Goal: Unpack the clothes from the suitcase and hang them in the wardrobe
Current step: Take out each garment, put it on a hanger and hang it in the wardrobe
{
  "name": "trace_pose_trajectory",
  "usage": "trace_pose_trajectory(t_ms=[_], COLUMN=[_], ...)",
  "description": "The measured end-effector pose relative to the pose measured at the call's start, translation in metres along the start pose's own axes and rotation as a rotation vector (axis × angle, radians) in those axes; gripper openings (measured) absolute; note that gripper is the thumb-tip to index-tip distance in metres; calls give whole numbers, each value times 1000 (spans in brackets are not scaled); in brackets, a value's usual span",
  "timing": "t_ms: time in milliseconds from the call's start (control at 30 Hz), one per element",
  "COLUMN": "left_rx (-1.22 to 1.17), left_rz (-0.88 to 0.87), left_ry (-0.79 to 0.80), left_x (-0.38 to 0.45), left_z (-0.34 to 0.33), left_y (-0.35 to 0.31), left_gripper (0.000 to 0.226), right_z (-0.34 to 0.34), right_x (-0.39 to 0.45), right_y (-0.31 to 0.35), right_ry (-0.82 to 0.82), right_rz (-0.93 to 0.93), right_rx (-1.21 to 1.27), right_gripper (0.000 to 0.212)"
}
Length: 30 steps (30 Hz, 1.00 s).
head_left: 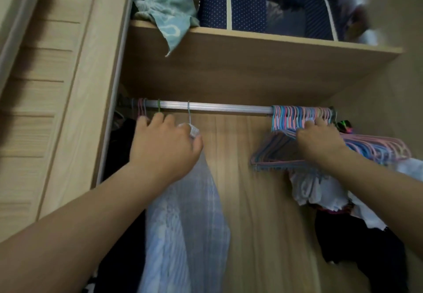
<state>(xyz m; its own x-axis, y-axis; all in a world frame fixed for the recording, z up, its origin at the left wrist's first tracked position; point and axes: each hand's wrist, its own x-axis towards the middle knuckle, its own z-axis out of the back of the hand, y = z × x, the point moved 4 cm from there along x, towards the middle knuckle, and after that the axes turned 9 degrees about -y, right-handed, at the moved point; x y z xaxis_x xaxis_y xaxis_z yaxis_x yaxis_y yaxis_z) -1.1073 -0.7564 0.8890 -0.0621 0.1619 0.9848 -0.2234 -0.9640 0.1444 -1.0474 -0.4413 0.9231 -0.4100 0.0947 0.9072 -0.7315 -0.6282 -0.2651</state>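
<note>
A silver wardrobe rail (217, 107) runs across under a wooden shelf. A pale blue garment (183, 224) hangs from it on a white hanger at the left. My left hand (164, 143) is raised at that hanger's neck, fingers curled over the top of the garment. At the rail's right end hangs a dense bunch of empty pink and blue hangers (302, 116). My right hand (320, 139) reaches into this bunch, its fingers curled among the hanger necks. The suitcase is out of view.
Dark clothes (121, 150) hang at the far left behind my arm. White and dark garments (325, 192) hang under the hanger bunch at the right. On the shelf (251, 38) above sit teal cloth (164, 6) and a navy dotted storage box (263, 4). A louvred door (45, 86) stands left.
</note>
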Motion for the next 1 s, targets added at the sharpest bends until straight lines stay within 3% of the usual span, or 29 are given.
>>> trace_pose_trajectory(t_ms=[133, 333, 500, 667, 800, 1000], left_rx=[176, 413, 534, 468, 374, -107], left_rz=[-111, -249, -87, -54, -132, -137], left_ry=[289, 387, 401, 315, 114, 67], left_x=[31, 37, 32, 14, -8, -68], left_z=[-41, -62, -58, -50, -21, 23], left_y=[-13, -1, 18, 34, 22, 0], left_gripper=[38, 36, 32, 31, 48, 46], right_z=[0, 8, 4, 12, 33, 45], right_x=[-5, 1, 6, 4, 9, -39], right_y=[-8, -5, 7, 16, 16, 29], right_ry=[3, -112, -148, -122, -154, 15], right_rz=[49, 40, 35, -26, -140, -258], right_rx=[19, 67, 111, 200, 397, 719], right_gripper=[30, 22, 21, 21, 25, 41])
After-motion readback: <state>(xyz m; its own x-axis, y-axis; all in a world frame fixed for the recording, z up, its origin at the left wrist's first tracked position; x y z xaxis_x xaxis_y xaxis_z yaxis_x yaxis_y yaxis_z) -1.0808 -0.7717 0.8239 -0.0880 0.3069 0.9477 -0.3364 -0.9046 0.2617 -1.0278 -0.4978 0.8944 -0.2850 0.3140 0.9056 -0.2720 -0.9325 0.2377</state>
